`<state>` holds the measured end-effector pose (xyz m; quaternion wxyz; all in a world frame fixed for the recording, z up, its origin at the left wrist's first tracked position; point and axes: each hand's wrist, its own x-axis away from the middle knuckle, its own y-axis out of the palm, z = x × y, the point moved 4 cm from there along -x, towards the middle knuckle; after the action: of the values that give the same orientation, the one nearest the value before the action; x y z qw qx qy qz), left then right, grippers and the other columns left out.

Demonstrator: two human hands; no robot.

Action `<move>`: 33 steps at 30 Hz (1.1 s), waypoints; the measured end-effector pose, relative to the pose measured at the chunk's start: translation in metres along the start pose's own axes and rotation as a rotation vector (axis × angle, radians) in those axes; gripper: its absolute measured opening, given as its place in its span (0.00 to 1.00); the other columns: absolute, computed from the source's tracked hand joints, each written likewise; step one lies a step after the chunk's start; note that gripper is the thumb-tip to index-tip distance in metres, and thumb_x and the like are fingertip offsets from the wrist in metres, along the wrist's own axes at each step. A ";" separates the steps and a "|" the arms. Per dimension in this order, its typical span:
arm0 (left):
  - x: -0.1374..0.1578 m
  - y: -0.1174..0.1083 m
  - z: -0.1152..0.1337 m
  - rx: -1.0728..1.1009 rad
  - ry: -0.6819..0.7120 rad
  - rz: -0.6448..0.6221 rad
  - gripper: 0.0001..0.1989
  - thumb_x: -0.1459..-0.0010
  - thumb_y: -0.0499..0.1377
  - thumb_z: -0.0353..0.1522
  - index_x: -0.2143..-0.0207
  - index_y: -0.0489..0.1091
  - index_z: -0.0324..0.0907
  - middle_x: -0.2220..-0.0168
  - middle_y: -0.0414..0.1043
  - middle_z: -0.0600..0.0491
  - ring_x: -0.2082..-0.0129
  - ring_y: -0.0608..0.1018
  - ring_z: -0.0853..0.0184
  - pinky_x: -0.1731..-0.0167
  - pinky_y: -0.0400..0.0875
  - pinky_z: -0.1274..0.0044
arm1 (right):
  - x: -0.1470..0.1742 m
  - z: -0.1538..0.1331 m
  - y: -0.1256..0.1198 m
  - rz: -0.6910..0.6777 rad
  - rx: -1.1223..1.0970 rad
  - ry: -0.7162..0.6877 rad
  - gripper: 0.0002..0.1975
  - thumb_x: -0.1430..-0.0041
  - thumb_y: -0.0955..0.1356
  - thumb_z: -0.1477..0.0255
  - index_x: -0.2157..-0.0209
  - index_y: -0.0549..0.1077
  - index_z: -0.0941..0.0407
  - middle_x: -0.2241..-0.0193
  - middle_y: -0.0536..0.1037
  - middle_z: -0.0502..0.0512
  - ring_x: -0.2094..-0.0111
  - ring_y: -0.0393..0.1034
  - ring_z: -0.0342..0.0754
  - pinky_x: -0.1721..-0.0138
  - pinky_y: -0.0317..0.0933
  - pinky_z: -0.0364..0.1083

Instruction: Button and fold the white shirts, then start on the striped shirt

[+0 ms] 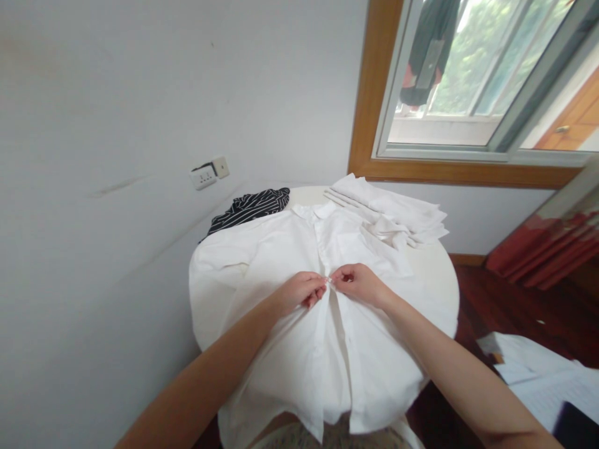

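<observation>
A white collared shirt (285,249) lies spread face up over a round table, its collar toward the wall. Its two front edges meet at the middle and part below, down to the hem that hangs over the near side. My left hand (304,290) pinches the front edge on the left. Right beside it, my right hand (358,282) pinches the other edge, fingertips almost touching those of the left. A button between the fingers is too small to make out. Above the hands the front is drawn together.
Black striped cloth (253,207) lies at the table's (442,293) back left, folded white garments (393,209) at the back right. A wall socket (204,177) is behind. Papers (543,368) and a dark object (576,426) are at lower right, near a red curtain (545,246).
</observation>
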<state>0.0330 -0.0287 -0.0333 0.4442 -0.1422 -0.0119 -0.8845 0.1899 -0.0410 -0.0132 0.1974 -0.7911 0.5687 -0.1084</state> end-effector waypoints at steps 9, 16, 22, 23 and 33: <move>-0.001 0.002 -0.003 0.067 -0.026 0.002 0.17 0.47 0.56 0.44 0.77 0.62 0.40 0.83 0.60 0.61 0.87 0.60 0.78 0.86 0.52 0.82 | -0.003 0.007 0.003 -0.048 -0.192 0.084 0.10 0.51 0.68 0.69 0.68 0.77 0.60 0.81 0.72 0.47 0.80 0.60 0.39 0.77 0.52 0.40; 0.001 0.003 -0.004 0.080 -0.038 0.005 0.18 0.49 0.58 0.45 0.76 0.63 0.39 0.82 0.63 0.60 0.85 0.63 0.78 0.84 0.56 0.82 | -0.002 0.010 0.004 -0.222 -0.368 0.150 0.16 0.53 0.72 0.62 0.67 0.79 0.59 0.72 0.77 0.51 0.72 0.67 0.41 0.65 0.62 0.42; 0.001 0.003 -0.007 0.069 -0.034 -0.019 0.19 0.48 0.59 0.46 0.73 0.63 0.39 0.80 0.66 0.59 0.84 0.67 0.77 0.82 0.62 0.82 | -0.007 0.021 0.007 -0.147 -0.416 0.139 0.18 0.61 0.76 0.62 0.69 0.77 0.60 0.74 0.77 0.51 0.73 0.68 0.41 0.67 0.64 0.43; 0.001 0.003 -0.008 0.063 -0.031 -0.023 0.19 0.48 0.59 0.47 0.73 0.63 0.39 0.80 0.67 0.58 0.85 0.68 0.77 0.82 0.63 0.81 | -0.008 0.022 0.008 -0.137 -0.415 0.127 0.18 0.61 0.76 0.62 0.69 0.77 0.60 0.74 0.76 0.51 0.73 0.67 0.41 0.68 0.63 0.43; -0.007 0.003 -0.016 0.060 -0.068 -0.006 0.25 0.48 0.56 0.53 0.69 0.63 0.39 0.79 0.69 0.57 0.84 0.73 0.72 0.81 0.68 0.78 | -0.010 0.019 0.020 -0.065 -0.199 0.047 0.13 0.54 0.71 0.64 0.71 0.73 0.59 0.79 0.71 0.47 0.77 0.62 0.40 0.74 0.56 0.41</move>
<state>0.0354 -0.0275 -0.0512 0.4450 -0.1585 -0.0541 -0.8797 0.1766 -0.0340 -0.0386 0.1007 -0.8222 0.5550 -0.0762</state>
